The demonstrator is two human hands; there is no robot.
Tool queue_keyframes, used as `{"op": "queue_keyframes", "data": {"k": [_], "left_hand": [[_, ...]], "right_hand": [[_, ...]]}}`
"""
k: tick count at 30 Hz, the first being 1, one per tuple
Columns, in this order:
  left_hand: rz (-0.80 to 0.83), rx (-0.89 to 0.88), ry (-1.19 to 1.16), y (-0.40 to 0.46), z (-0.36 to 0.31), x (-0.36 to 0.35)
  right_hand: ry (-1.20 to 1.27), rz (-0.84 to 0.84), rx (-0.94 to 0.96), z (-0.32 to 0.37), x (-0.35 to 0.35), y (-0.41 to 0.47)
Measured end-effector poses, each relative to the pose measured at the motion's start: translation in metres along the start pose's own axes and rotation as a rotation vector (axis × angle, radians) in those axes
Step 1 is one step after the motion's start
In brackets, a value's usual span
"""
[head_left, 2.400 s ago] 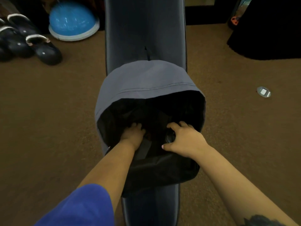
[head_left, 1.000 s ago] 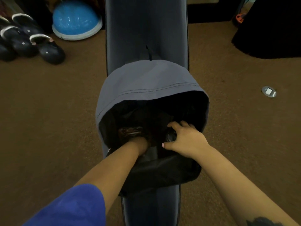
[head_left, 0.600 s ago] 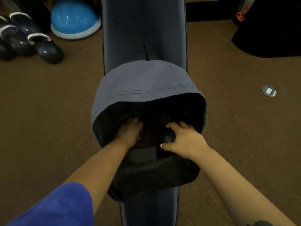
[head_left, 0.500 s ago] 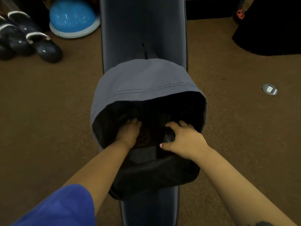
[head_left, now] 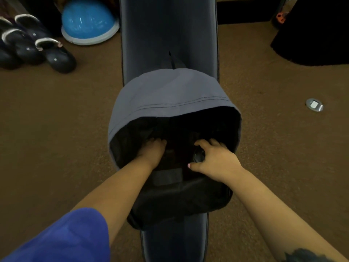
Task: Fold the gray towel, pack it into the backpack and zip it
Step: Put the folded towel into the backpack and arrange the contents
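Observation:
The gray backpack (head_left: 170, 91) lies on a dark padded bench (head_left: 170, 25), its mouth wide open toward me and showing black lining. My left hand (head_left: 151, 151) is inside the opening, palm down on the dark contents, with its fingertips lost in shadow. My right hand (head_left: 215, 159) grips the near edge of the opening on the right side, fingers curled over the lining. The interior is too dark to make out the gray towel.
Brown carpet surrounds the narrow bench. A blue half-dome ball (head_left: 86, 21) and several dark shoes (head_left: 56, 57) sit at the far left. A small silver object (head_left: 314, 105) lies on the carpet at right, and a black mass (head_left: 311, 35) fills the far right.
A second ago my left hand was deeper in the backpack, wrist at the rim; it has since come back up to the opening. My right hand has kept its grip on the edge.

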State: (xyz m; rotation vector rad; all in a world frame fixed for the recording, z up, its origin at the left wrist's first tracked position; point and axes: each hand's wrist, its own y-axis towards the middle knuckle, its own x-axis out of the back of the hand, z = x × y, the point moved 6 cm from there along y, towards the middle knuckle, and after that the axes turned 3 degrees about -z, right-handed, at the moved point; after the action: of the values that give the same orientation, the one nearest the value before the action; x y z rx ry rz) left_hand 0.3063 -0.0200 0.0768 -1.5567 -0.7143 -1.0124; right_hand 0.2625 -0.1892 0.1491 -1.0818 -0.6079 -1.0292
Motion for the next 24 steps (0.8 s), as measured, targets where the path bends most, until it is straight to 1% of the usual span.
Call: {"op": "queue_keyframes", "data": {"k": [5,7,9,11,13,17,20,24], "left_hand": [[-0.118,-0.054,-0.037,-0.026,-0.007,0.010],[-0.169,-0.115,-0.074,-0.039,-0.016,0.017],[-0.180,-0.188,-0.074,-0.051,-0.026,0.020],[-0.147,-0.262,0.000,-0.060,-0.034,0.016],[-0.075,-0.326,0.087,-0.063,-0.039,0.005],[0.069,-0.394,0.209,-0.061,-0.048,-0.017],[0.084,-0.383,0.203,-0.057,-0.050,-0.024],[0.045,-0.310,0.088,-0.050,-0.047,-0.019]], "right_hand": [[-0.006,0.016,-0.005,0.002,0.001,-0.002],[-0.009,0.011,-0.010,0.002,0.001,-0.003],[-0.007,0.010,-0.014,0.002,0.001,-0.003],[-0.007,0.010,-0.012,0.002,0.001,-0.002],[-0.010,0.012,-0.014,0.003,0.000,-0.001],[-0.026,0.010,-0.014,0.002,-0.002,0.000],[-0.030,0.003,-0.014,0.001,-0.004,0.000],[-0.029,-0.009,-0.009,0.001,-0.002,0.001]]}}
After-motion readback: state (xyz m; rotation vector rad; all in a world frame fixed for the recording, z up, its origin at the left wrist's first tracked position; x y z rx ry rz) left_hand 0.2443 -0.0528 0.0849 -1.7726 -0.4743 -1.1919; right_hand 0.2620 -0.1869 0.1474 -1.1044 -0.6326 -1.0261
